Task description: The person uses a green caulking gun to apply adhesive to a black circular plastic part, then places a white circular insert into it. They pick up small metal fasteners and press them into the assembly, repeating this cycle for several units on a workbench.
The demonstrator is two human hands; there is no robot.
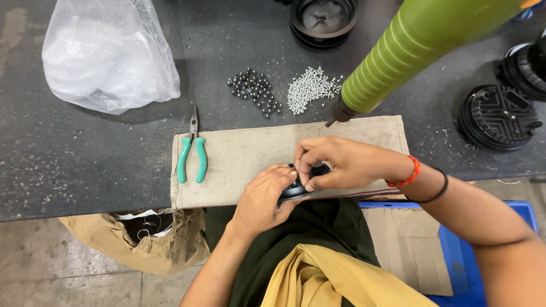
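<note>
Mid-assembly: my left hand [263, 196] gripped the black round part [304, 185], right hand [335, 162] pinched its top; seating needed steady fingers.

Both hands are bunched together at the near edge of the beige cloth mat [284, 153]; the left hand [263, 196] comes up from below the mat, forearm angled up and to the right, wrist straight, fingers curled over the mat's near edge with the fingertips pressed down; the right hand [341, 164] reaches in from the right, lying across the mat's near right corner, wrist bent slightly, thumb and forefinger pinched close together just beside the left fingertips; the right forearm runs off down to the right of the mat, a red band and a black band round the wrist.
</note>
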